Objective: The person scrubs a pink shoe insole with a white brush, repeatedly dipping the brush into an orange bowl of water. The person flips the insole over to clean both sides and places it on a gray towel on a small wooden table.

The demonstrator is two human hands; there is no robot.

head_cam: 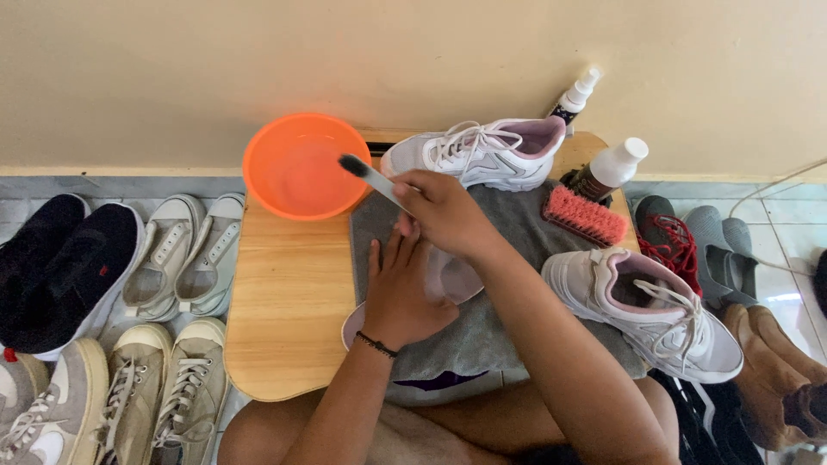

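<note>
With the right hand (444, 211) closed on the small brush (366, 175), bristles at ten o'clock over the orange basin (297, 164), wet it lightly while the flat, open left hand (401, 297) pins the insole (452, 277) on the desk's grey towel (508, 237).

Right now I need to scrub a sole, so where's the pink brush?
In the head view the pink brush lies on the grey towel at the table's right, between the two white sneakers, just below the white-capped bottle.

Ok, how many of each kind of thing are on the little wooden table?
White sneakers: 2
Brushes: 2
Bottles: 2
Orange bowl: 1
Grey towel: 1
Pale insole: 1
Total: 9
</note>
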